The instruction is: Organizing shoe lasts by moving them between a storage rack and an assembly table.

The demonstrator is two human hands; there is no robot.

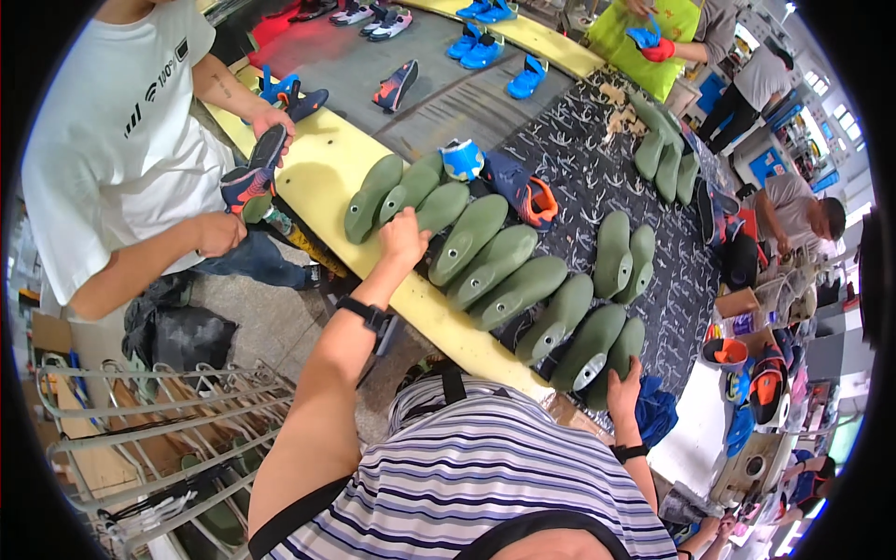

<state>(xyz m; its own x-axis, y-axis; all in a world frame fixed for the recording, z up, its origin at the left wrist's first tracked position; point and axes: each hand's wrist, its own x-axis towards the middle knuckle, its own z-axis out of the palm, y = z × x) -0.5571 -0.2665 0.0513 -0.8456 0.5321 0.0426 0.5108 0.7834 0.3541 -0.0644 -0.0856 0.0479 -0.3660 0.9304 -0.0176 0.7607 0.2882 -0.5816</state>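
A row of green shoe lasts [504, 266] lies along the yellow edge of the table in front of me. My left hand [404, 241] is closed at the near end of one shoe last [443, 207] toward the left of the row. Its fingertips are partly hidden. At the right end of the row, my right hand [623, 390] grips the side of the last shoe last [625, 347], fingers and thumb against its end. Just beyond the row sit a blue and white shoe piece [462, 160] and a navy and orange shoe [523, 193].
More green lasts [613, 252] stand farther right on the patterned cloth [569, 149]. A co-worker [131, 159] at left holds a dark shoe [254, 177]. Blue shoes [528, 77] lie across the table. A metal rack [168, 448] stands lower left, a dark blue cloth [656, 411] at right.
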